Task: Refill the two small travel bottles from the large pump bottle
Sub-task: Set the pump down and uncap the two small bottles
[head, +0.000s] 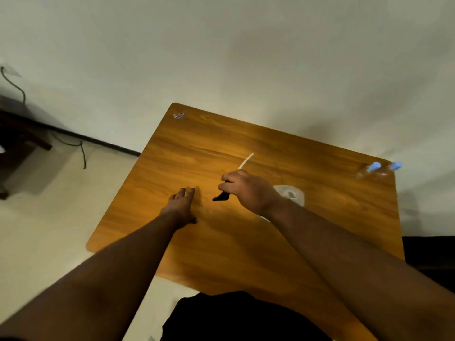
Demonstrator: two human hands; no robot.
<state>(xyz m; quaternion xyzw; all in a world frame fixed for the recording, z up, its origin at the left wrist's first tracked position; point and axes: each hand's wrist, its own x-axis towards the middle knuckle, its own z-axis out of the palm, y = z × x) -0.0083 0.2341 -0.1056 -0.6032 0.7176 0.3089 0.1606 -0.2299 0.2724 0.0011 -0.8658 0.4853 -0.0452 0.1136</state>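
Observation:
My right hand (242, 189) is closed around the black pump head (221, 196), lifted out of its bottle; the white dip tube (246, 161) sticks up and away from my fist. Behind my right wrist stands the large clear bottle (291, 193), seen from above with its mouth uncovered. My left hand (181, 205) rests flat on the wooden table (172, 153), fingers spread, holding nothing. Two small clear travel bottles with blue caps (374, 168) (395, 167) stand at the table's far right corner.
A small sticker (179, 115) marks the table's far left corner. A dark piece of furniture (17, 134) and a trailing cable (81, 148) are on the floor to the left. A white wall runs behind the table.

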